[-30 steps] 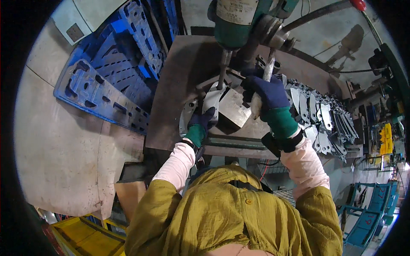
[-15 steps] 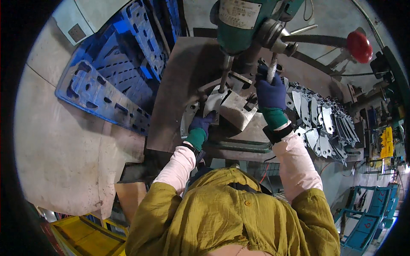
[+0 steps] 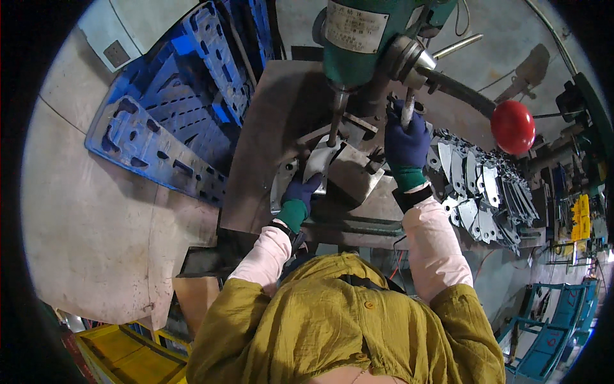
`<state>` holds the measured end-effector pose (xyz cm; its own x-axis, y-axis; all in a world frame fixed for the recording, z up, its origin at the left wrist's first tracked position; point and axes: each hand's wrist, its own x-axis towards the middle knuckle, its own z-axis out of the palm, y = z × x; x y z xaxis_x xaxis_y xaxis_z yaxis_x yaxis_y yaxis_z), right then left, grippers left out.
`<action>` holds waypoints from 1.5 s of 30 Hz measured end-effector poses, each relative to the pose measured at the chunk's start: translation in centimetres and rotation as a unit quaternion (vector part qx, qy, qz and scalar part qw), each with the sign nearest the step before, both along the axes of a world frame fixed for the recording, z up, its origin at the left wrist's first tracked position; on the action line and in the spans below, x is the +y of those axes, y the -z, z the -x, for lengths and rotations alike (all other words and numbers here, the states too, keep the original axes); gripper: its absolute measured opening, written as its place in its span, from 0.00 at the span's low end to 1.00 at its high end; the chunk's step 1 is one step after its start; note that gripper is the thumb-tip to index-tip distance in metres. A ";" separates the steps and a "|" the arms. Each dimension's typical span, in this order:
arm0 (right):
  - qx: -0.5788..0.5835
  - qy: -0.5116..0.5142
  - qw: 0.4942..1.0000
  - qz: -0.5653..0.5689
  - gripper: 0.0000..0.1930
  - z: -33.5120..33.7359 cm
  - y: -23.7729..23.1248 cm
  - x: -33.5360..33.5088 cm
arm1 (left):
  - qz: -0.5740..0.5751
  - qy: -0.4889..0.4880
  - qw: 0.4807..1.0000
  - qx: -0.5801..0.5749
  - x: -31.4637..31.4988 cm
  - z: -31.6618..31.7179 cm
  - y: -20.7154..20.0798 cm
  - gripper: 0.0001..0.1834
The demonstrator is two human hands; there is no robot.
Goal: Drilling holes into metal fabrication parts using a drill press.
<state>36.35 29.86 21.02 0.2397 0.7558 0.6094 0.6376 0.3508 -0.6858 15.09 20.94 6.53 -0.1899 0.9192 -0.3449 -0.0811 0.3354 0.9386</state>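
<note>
Your right hand point(image 3: 407, 139), in a navy glove with a green cuff, has its fingers clamped around a feed-lever spoke point(image 3: 408, 109) of the green drill press point(image 3: 348, 57). Your left hand point(image 3: 300, 194), gloved alike, has its fingers on the near end of a silver metal plate point(image 3: 318, 161); whether they pinch it from beneath cannot be told. That plate lies under the spindle point(image 3: 337, 114), whose lower end is at the plate's far end; contact cannot be confirmed. Just left of it on the worktop point(image 3: 252, 150) is a second plate with holes point(image 3: 280, 185); to its right sits a metal block point(image 3: 354, 168). Right of your right hand lies a pile of metal plates point(image 3: 476, 185). A red ball knob point(image 3: 513, 127) tops another spoke.
</note>
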 end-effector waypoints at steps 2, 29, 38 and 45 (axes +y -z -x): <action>-0.027 0.010 0.999 -0.038 0.12 -0.2 0.3 0.4 | 0.006 -0.004 0.999 -0.037 -0.2 -0.3 -0.7 0.38; -0.150 -0.042 0.983 -0.098 0.12 -8.4 1.4 10.9 | 0.083 -0.053 0.995 0.012 -0.6 -1.3 -4.1 0.30; 0.094 -0.159 0.967 0.176 0.12 -0.1 0.6 0.0 | 0.065 -0.059 0.987 0.134 1.3 1.1 4.8 0.29; 0.597 -0.511 0.542 0.298 0.20 1.7 -10.8 -8.3 | 0.026 -0.032 0.999 -0.012 0.0 0.6 0.9 0.28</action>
<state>34.66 21.55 31.82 -0.5358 0.8425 0.0556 -0.7036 -0.4091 -0.5811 14.52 20.95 5.66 -0.2387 0.8859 -0.3977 -0.1256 0.3779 0.9173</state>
